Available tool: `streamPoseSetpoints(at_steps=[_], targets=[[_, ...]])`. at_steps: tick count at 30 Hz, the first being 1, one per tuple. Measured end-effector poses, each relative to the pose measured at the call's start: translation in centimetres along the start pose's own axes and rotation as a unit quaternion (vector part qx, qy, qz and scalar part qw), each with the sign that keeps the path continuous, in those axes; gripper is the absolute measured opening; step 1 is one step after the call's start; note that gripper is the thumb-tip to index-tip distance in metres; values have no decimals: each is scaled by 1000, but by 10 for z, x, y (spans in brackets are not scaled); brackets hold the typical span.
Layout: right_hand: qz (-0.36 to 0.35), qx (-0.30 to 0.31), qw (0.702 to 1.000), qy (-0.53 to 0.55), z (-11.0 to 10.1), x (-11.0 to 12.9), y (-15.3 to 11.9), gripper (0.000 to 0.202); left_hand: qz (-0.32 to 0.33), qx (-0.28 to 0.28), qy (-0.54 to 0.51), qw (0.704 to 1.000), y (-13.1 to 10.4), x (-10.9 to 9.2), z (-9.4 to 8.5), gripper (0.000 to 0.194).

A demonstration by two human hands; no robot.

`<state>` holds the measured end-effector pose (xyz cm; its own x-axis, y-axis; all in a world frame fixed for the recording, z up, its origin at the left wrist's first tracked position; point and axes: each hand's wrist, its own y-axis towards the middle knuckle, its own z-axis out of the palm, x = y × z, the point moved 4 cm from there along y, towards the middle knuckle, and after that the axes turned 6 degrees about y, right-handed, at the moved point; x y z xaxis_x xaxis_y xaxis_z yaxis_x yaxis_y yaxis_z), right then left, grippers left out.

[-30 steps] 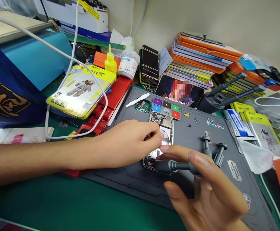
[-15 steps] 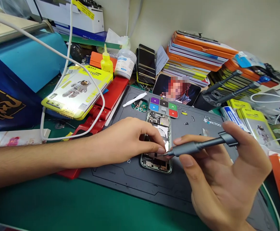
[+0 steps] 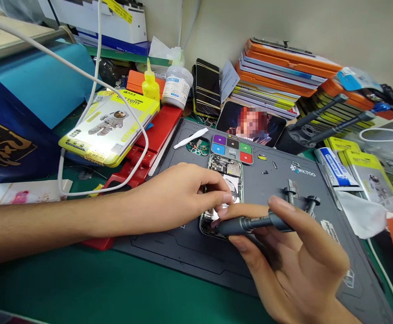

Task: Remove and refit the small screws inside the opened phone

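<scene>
An opened smartphone (image 3: 226,177), back cover off and boards exposed, is laid flat on the grey repair mat (image 3: 277,180) near its middle, just nearer than the coloured screw tray (image 3: 232,148). It is steadied by the left hand (image 3: 179,195), fingertips pinched narrowly over its lower half, while a slim dark precision screwdriver (image 3: 250,222) is gripped in the right hand (image 3: 284,252), tip lowered into the phone's near end. The phone is judged light, stiff and fragile inside, best taken by its metal frame edges.
</scene>
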<state>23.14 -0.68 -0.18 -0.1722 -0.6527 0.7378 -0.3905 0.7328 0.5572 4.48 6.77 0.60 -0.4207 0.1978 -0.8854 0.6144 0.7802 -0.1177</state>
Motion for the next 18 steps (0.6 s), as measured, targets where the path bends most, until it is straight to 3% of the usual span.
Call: streamPoseSetpoints(at_steps=[6,12,18], targets=[[-32,20,999,12,3,1,6,95,-6,-3,-3,1000,-1,1,1,20],[-79,52,993,-76,1,8,9,97,4,-18,5,1000,-2,2,2,19],[-56,45,994,-81,-1,11,2,88,7,-23,14,1000,-1,3,1,19]])
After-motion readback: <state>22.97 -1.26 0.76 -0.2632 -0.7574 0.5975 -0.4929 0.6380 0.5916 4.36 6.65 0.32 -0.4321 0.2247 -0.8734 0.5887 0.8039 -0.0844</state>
